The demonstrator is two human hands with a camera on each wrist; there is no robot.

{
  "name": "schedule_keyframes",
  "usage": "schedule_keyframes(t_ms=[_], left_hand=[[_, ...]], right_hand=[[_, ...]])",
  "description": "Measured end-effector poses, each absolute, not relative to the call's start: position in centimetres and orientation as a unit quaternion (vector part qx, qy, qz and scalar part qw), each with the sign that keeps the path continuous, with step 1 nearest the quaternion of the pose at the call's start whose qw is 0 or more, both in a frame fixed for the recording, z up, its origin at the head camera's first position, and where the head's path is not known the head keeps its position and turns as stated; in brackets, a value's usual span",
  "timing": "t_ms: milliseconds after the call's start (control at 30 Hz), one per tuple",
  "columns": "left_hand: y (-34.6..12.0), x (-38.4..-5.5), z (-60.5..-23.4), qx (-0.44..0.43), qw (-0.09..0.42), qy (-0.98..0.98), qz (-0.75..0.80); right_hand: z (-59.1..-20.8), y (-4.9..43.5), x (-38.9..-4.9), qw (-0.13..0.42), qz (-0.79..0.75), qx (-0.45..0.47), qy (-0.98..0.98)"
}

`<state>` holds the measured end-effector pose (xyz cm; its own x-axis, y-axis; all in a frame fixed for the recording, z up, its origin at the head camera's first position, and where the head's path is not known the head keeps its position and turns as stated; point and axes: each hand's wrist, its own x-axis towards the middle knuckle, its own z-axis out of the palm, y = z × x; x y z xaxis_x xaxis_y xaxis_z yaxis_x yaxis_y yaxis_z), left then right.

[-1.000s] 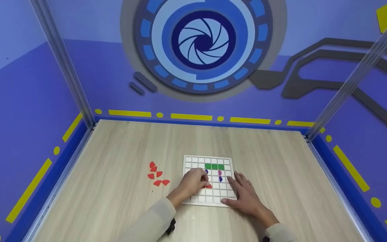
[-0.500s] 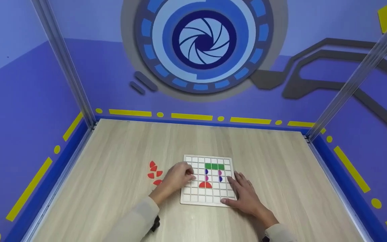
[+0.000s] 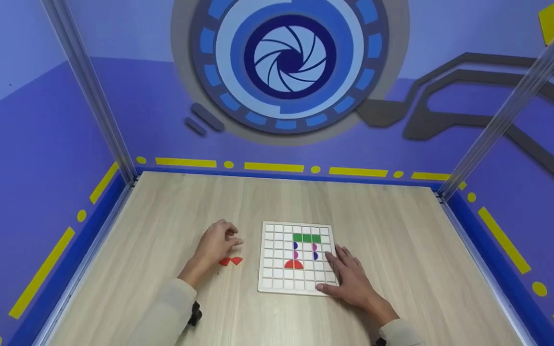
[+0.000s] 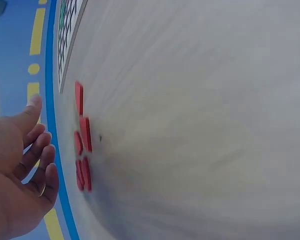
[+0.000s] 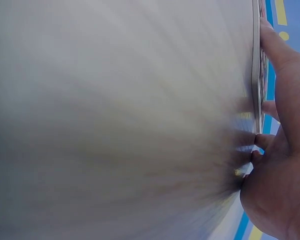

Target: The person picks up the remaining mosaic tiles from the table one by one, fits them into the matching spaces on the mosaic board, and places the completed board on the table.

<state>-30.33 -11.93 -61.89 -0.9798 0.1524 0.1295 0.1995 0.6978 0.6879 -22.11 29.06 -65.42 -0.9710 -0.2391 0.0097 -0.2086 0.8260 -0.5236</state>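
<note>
A white square grid board [image 3: 275, 284] lies on the table. My right hand [image 3: 353, 279] rests at its right edge with spread fingers, thumb and forefinger lying on the board and the other fingers beside it. Left of the board, my left hand [image 3: 215, 244] hovers over loose red quarter-circle pieces [image 3: 231, 261], hiding some of them. Its fingers bend loosely with nothing between them; several red pieces [image 4: 86, 135] show past it in the left wrist view. On the grid, two red quarter-circles [image 3: 294, 265] form a half-disc.
A green strip [image 3: 307, 238] and small blue and pink half-discs [image 3: 315, 255] also sit on the grid. The wooden table [image 3: 387, 216] is bounded by blue panels with metal posts [image 3: 498, 120] at the back corners.
My left hand has let go of a red quarter-circle on the board, which now completes a half-disc, and moved left over the loose red pieces. My right hand has stayed in place.
</note>
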Motion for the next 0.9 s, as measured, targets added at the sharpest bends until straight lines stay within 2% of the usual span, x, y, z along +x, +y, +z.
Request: schedule_keyframes(t_ms=[433,667,900], left_hand=[[-16.0,-31.4,-62.1,-0.04,0.047,-0.934,-0.352],[-16.4,-31.6,-62.8,-0.023,0.018,-0.939,-0.342],[-16.3,-31.9,-63.2,-0.031,0.031,-0.938,-0.344]], right_hand=[[-65.6,29.2,-22.0,0.026,-0.273,-0.116,0.955],[-65.5,29.1,-21.9,0.029,-0.275,-0.118,0.954],[-65.4,29.1,-22.0,0.03,-0.275,-0.115,0.954]])
